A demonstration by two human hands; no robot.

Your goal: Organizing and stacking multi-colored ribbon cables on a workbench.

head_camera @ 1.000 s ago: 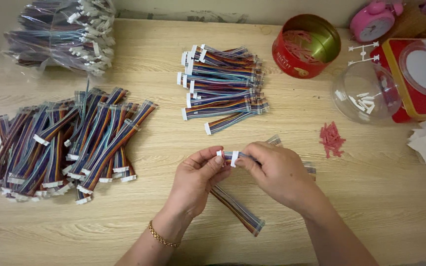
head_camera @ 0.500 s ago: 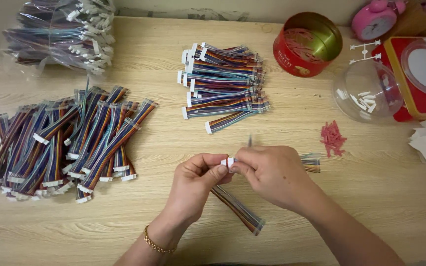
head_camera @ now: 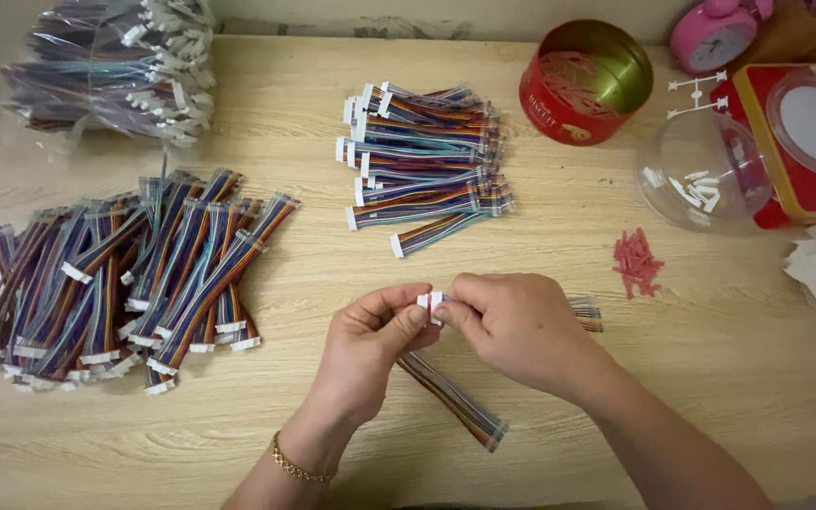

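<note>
Cable in my hands: a rainbow ribbon cable [head_camera: 450, 397], light and floppy by my judgement; its loose tail trails toward me on the wooden table [head_camera: 672, 397] and ends in a small connector.
Left hand [head_camera: 365, 354]: thumb and forefinger are pinched together on the white connector [head_camera: 430, 301] at the cable's far end.
Right hand [head_camera: 517, 321]: my fingers are closed on the same connector from the right, touching the left fingertips.
Where I take hold: the hard plastic connector looks the safest place; the thin wires would likely bend or slip.
Second cable end [head_camera: 586, 313]: it peeks out just right of my right hand.
Red scraps [head_camera: 635, 263]: a little pile, farther right.
Loose heap [head_camera: 115, 279]: many like cables, left.
Neat stack [head_camera: 422, 161]: aligned cables, far centre.
Red tin [head_camera: 586, 83]: open, far right of the stack.
Bagged cables [head_camera: 115, 66]: far left corner.
</note>
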